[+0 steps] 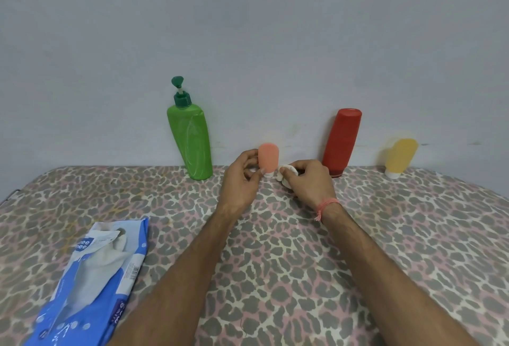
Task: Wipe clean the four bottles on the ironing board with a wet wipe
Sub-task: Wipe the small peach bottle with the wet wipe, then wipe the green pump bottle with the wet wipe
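A small peach bottle (pixel 268 157) stands cap-down at the middle back of the ironing board (pixel 303 249). My left hand (pixel 240 180) pinches its lower part. My right hand (pixel 308 180) holds a bunched white wet wipe (pixel 287 176) right beside the bottle's cap. A tall green pump bottle (pixel 191 141) leans against the wall to the left. To the right stand a red bottle (pixel 340 141) on its cap and, farther right, a small yellow bottle (pixel 399 159).
A blue wet-wipe pack (pixel 91 279) lies at the near left of the board with a wipe sticking out of its opening. The board has a leopard-print cover. A plain grey wall (pixel 248 28) runs right behind the bottles.
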